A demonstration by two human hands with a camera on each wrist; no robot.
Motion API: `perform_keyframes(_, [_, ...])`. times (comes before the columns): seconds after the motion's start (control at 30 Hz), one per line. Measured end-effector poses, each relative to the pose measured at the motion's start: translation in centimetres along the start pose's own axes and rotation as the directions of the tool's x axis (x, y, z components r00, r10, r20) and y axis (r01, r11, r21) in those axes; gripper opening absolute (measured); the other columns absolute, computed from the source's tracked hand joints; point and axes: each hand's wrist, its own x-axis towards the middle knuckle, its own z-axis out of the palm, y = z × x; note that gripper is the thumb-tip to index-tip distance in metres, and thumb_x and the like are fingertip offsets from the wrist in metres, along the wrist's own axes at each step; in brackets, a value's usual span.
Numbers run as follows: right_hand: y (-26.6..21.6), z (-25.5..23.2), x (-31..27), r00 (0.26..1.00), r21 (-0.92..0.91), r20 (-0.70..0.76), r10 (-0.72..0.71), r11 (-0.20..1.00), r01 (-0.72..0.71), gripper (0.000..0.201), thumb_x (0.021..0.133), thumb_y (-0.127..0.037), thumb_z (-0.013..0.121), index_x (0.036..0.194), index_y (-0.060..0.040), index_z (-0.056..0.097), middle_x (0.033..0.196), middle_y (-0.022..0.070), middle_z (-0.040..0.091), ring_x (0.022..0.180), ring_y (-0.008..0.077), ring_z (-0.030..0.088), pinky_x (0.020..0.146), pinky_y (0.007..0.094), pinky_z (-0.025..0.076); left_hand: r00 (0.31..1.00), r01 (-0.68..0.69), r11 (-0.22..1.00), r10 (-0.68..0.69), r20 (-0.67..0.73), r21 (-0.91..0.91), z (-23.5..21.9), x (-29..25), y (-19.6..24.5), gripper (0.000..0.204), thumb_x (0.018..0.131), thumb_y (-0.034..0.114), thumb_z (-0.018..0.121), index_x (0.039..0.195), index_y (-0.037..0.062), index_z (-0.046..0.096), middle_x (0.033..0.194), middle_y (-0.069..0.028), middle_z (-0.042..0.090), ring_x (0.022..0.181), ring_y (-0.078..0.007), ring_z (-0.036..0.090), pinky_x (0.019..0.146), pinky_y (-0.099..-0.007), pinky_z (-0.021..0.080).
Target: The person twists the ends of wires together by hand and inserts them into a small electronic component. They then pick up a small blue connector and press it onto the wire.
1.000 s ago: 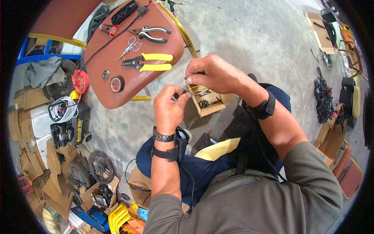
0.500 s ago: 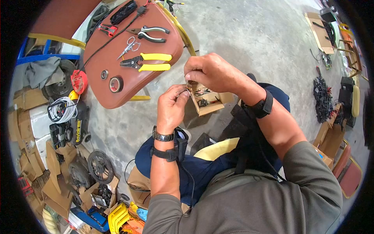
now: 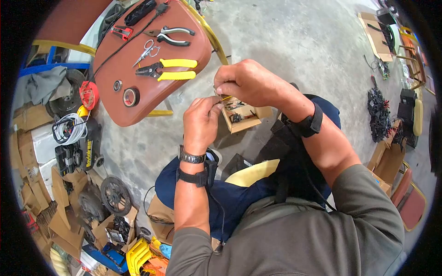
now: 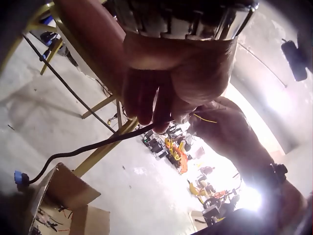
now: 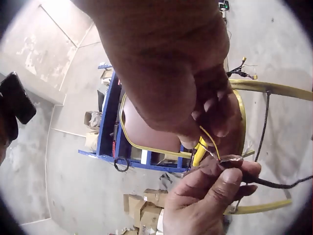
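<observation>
Over a cardboard box, both hands meet fingertip to fingertip in the head view. My left hand [image 3: 201, 120] pinches the end of a black cable [image 5: 276, 184] between thumb and fingers. From that end a thin yellow wire [image 5: 211, 137] sticks up in the right wrist view. My right hand [image 3: 251, 83] has its thumb and forefinger drawn together on a fine strand just above the left fingertips; which strand it holds I cannot tell. The cable's other end carries a blue connector [image 4: 21, 178], hanging free in the left wrist view.
A brown chair seat [image 3: 161, 99] bears yellow-handled wire strippers [image 3: 177, 75], scissors [image 3: 148, 51], pliers [image 3: 172, 36], a red tool [image 3: 122, 32] and two tape rolls, the larger one [image 3: 131, 97] near the edge. Below the hands, the cardboard box [image 3: 246, 125] holds small wire pieces.
The left hand has come slightly closer to the right hand. The yellow wire, hardly visible half a second ago, shows again between the fingertips. The head view has shifted a little.
</observation>
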Motion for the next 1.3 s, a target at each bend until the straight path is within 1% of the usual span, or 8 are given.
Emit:
perform_keyframes(0.23, [0.6,0.9,0.0,0.991,-0.108,-0.041,-0.128,0.987,0.123,0.009,0.082,-0.007,0.069,0.086,-0.0006,0.064,0.080,0.0146,0.068,0.077,0.0358,0.067,0.072,0.0416,0.053,0.993,-0.068,0.994,0.075,-0.086,0.088,0.5,0.4,-0.4,0.012,0.080,0.004,0.074,0.089,0.0026,0.068,0.085,-0.0132,0.069,0.082,-0.0335,0.064,0.072,-0.0405,0.051])
perform_keyframes(0.43, [-0.3,0.7,0.1,0.981,-0.165,-0.082,-0.177,0.973,0.162,0.008,0.083,-0.006,0.068,0.087,-0.0009,0.063,0.095,0.0136,0.068,0.094,0.0344,0.064,0.083,0.0417,0.051,0.979,0.123,0.992,-0.124,-0.163,-0.018,0.6,0.5,-0.8,0.013,0.078,0.005,0.076,0.087,0.0003,0.067,0.086,-0.0142,0.069,0.078,-0.0317,0.065,0.071,-0.0391,0.052])
perform_keyframes(0.63, [0.0,1.2,0.5,0.936,-0.170,-0.245,-0.254,0.961,0.217,0.008,0.082,-0.003,0.069,0.089,-0.0021,0.064,0.102,0.0137,0.065,0.100,0.0338,0.061,0.087,0.0408,0.050,0.940,0.173,0.944,-0.243,-0.238,-0.280,0.5,0.3,-1.0,0.016,0.082,0.004,0.077,0.093,-0.0040,0.069,0.084,-0.0127,0.069,0.075,-0.0214,0.066,0.071,-0.0306,0.051])
perform_keyframes(0.83, [-0.3,1.0,0.5,0.957,-0.022,-0.248,-0.151,0.988,0.150,0.007,0.086,-0.002,0.068,0.091,-0.0009,0.063,0.099,0.0130,0.065,0.099,0.0304,0.063,0.087,0.0394,0.051,0.915,0.108,0.916,-0.244,-0.322,-0.387,0.8,0.3,-0.2,0.010,0.088,0.001,0.073,0.096,-0.0043,0.071,0.087,-0.0028,0.069,0.079,-0.0085,0.059,0.072,-0.0234,0.048])
perform_keyframes(0.93, [0.1,1.2,0.6,0.965,0.018,-0.231,-0.128,0.991,0.135,0.007,0.088,-0.003,0.067,0.093,-0.0001,0.063,0.098,0.0132,0.066,0.097,0.0295,0.064,0.085,0.0385,0.052,0.893,0.203,0.761,-0.402,-0.202,-0.615,1.1,0.0,-0.5,0.012,0.089,0.001,0.072,0.100,-0.0041,0.070,0.094,-0.0041,0.071,0.084,-0.0088,0.062,0.077,-0.0238,0.050])
perform_keyframes(1.13, [0.2,0.9,0.6,0.983,0.060,-0.183,-0.004,0.998,0.015,0.009,0.091,-0.005,0.066,0.097,0.0006,0.064,0.101,0.0130,0.067,0.094,0.0267,0.066,0.085,0.0362,0.052,0.923,0.141,0.854,-0.296,-0.245,-0.501,1.3,0.0,-1.0,0.016,0.090,0.001,0.071,0.105,-0.0041,0.070,0.099,-0.0057,0.072,0.087,-0.0109,0.064,0.081,-0.0256,0.051])
perform_keyframes(1.23, [0.1,0.7,0.6,0.983,0.165,-0.143,0.119,0.982,-0.095,0.013,0.092,-0.008,0.067,0.101,0.0008,0.065,0.100,0.0120,0.067,0.092,0.0216,0.066,0.083,0.0340,0.052,0.954,0.046,0.960,-0.123,-0.272,-0.275,0.7,0.1,-1.2,0.016,0.089,0.001,0.071,0.105,-0.0039,0.070,0.098,-0.0073,0.071,0.085,-0.0128,0.064,0.081,-0.0264,0.051])
perform_keyframes(1.3, [-0.1,0.4,0.6,0.979,0.161,-0.097,0.182,0.973,-0.165,0.013,0.093,-0.010,0.066,0.101,0.0007,0.066,0.096,0.0102,0.068,0.089,0.0178,0.064,0.082,0.0328,0.052,0.955,0.040,0.976,-0.100,-0.280,-0.214,0.4,0.2,-1.0,0.016,0.088,0.000,0.071,0.103,-0.0035,0.070,0.097,-0.0091,0.071,0.084,-0.0143,0.064,0.079,-0.0272,0.051])
